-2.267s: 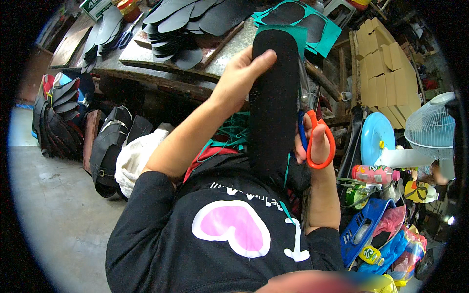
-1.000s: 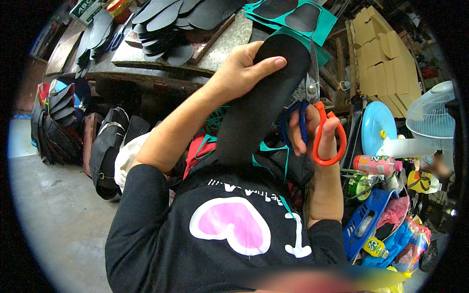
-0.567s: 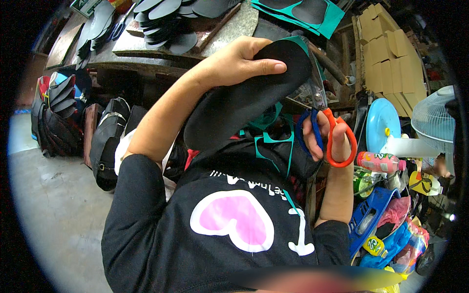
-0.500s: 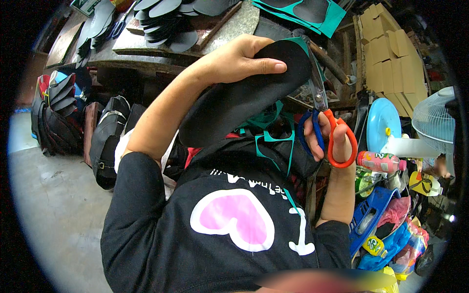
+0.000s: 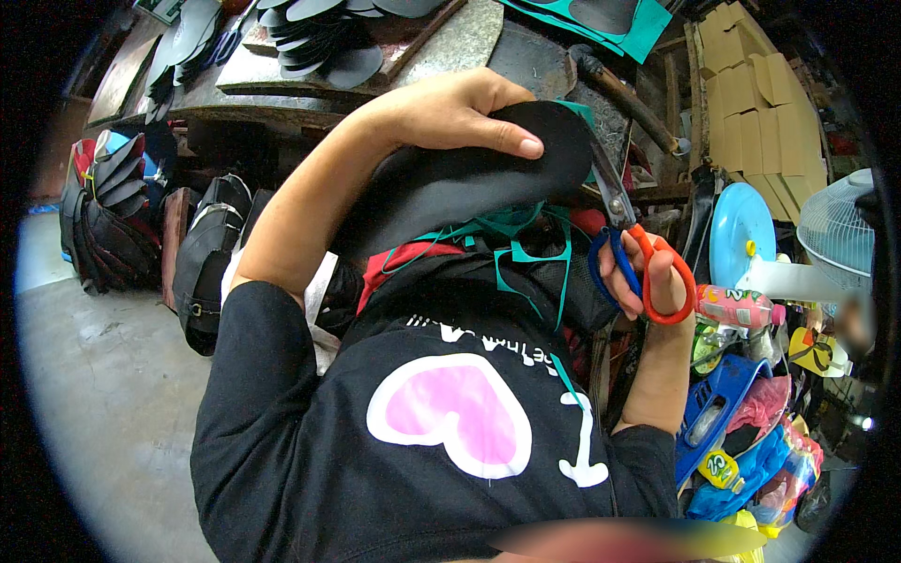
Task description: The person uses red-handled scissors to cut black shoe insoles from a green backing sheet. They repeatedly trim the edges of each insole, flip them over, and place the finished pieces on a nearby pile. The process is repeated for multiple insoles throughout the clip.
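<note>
A black insole-shaped piece point(image 5: 450, 192) lies across the view above my lap, a strip of teal material showing at its far right edge. My left hand point(image 5: 460, 117) grips it from above, thumb flat on its upper face and fingers hidden behind. My right hand point(image 5: 648, 277) has its fingers through the handles of a pair of scissors point(image 5: 616, 206), one handle blue and the other orange. The metal blades point up along the piece's right end, by the teal edge. Teal offcuts point(image 5: 540, 249) with cut-out holes hang over my lap, beside some red cloth point(image 5: 404, 265).
Stacks of dark insole pieces point(image 5: 319, 56) rest on the workbench point(image 5: 469, 47), near a teal sheet point(image 5: 648, 33) and a hammer-like tool point(image 5: 619, 94). Cardboard boxes point(image 5: 765, 122), a fan point(image 5: 840, 225), a blue stool point(image 5: 741, 235) and a pink bottle point(image 5: 737, 307) stand at right.
The scissors and my right hand have shifted slightly right and down, and their handles are closer together. The insole piece has tilted and its right end is a little lower.
</note>
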Available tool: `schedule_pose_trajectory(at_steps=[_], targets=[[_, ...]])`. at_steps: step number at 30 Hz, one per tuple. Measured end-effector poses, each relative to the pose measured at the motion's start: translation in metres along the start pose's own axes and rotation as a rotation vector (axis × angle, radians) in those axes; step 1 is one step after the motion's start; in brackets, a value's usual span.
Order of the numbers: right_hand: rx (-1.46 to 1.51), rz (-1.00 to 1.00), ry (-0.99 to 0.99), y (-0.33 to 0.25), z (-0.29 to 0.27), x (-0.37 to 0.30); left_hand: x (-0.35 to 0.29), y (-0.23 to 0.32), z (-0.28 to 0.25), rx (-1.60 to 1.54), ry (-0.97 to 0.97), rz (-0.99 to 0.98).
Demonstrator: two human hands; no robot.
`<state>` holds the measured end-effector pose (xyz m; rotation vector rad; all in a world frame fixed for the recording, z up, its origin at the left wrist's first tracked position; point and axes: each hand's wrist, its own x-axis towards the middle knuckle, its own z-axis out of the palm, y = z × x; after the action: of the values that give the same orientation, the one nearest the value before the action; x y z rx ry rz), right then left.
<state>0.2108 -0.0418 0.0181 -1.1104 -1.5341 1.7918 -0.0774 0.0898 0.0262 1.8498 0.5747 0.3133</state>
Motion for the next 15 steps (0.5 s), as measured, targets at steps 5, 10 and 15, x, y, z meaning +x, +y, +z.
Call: schedule_pose_trajectory(at_steps=[5, 10, 15], targets=[[0.104, 0.003, 0.063, 0.013, -0.002, -0.008, -0.029, -0.035, -0.014, 0.068, 0.032, 0.006], [0.283, -0.116, 0.079, 0.025, 0.005, 0.0, -0.05, -0.055, 0.003, -0.623, 0.31, 0.441], [0.163, -0.035, 0.208, 0.033, 0.021, 0.019, -0.014, -0.039, 0.071, -0.541, 0.574, 0.407]])
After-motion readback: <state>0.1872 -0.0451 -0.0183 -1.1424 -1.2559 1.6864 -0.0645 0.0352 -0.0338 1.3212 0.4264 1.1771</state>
